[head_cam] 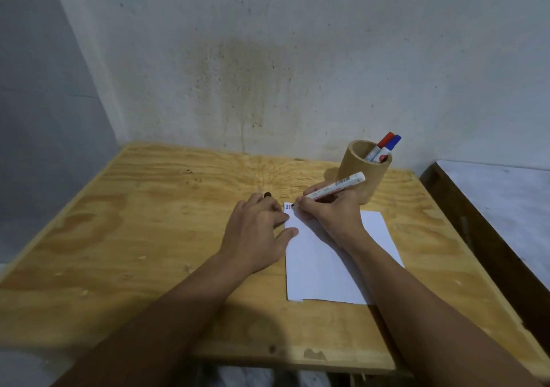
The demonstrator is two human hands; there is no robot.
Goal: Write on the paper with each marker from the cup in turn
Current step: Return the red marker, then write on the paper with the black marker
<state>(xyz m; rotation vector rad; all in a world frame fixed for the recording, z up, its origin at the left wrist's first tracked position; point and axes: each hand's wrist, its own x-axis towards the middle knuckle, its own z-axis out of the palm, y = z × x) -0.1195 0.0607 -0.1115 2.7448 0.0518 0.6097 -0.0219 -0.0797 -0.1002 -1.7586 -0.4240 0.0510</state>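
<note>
While your right hand writes, this is how things lie:

Right hand: your right hand [329,211] is pinched round a white marker [336,186], its dark tip touching the paper at the far left corner, its barrel slanting up and away to the right, towards the cup.

Left hand: your left hand [258,228] rests palm down, fingers loosely curled, thumb and forefinger lying over the paper's left edge. A small black cap [267,194] shows just beyond its fingertips; you cannot tell from here whether the fingers grip it or it only lies against them.

Paper: the white paper [324,270] lies flat on the wooden surface [143,237], under your right forearm and between your two hands. Short red and blue marks [287,207] sit at its far left corner, just left of the marker tip.

Cup: the round wooden cup [361,175] stands upright just beyond your right hand, near the wall.

Other markers: a red-capped marker [382,144] and a blue-capped marker [390,145] lean in the cup, caps up, side by side.
</note>
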